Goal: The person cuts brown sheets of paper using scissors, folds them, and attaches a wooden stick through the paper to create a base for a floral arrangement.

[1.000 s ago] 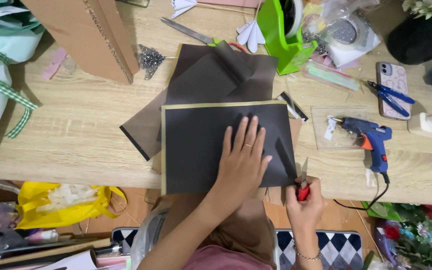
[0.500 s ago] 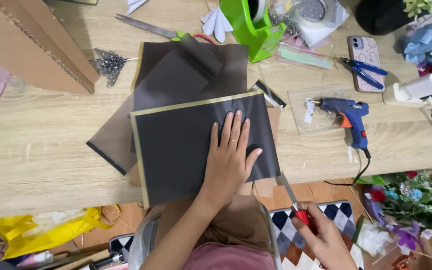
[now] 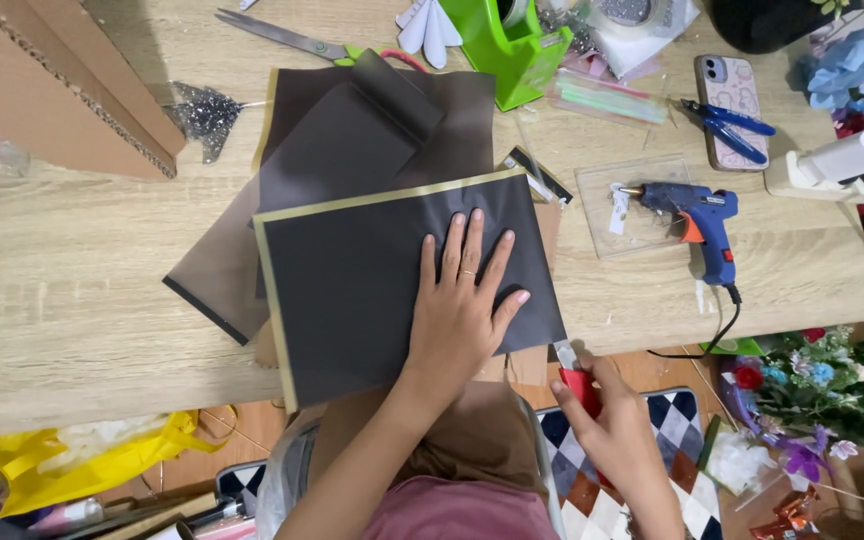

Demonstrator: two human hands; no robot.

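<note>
While the left hand lies flat: the left hand [image 3: 462, 310] presses palm down, fingers spread, on the right part of a black rectangular paper sheet with a thin gold border [image 3: 372, 280]; it grips nothing.
Right hand: the right hand [image 3: 617, 430] is below the desk edge, closed around a red-handled cutter [image 3: 580, 385] whose short blade points up towards the sheet's lower right corner.
Sheet position: it lies on the pale wooden desk [image 3: 62, 290], tilted slightly, its lower edge hanging over the near desk edge.
Beneath the sheet: a stack of dark brown paper sheets [image 3: 352, 130] spreads out behind and to the left of it.
Right of the sheet: a blue hot-glue gun [image 3: 702, 220] rests partly on a clear plastic square [image 3: 642, 235], its cord running off the desk edge.
Far side: long metal scissors [image 3: 282, 35], a bright green tape dispenser [image 3: 507, 50], blue-handled pliers [image 3: 727, 125] and a phone in a patterned case [image 3: 727, 95].
Left corner: a slab of brown corrugated cardboard [image 3: 52, 90].
Floor: a yellow bag [image 3: 92, 465] and a checked mat [image 3: 652, 430].
</note>
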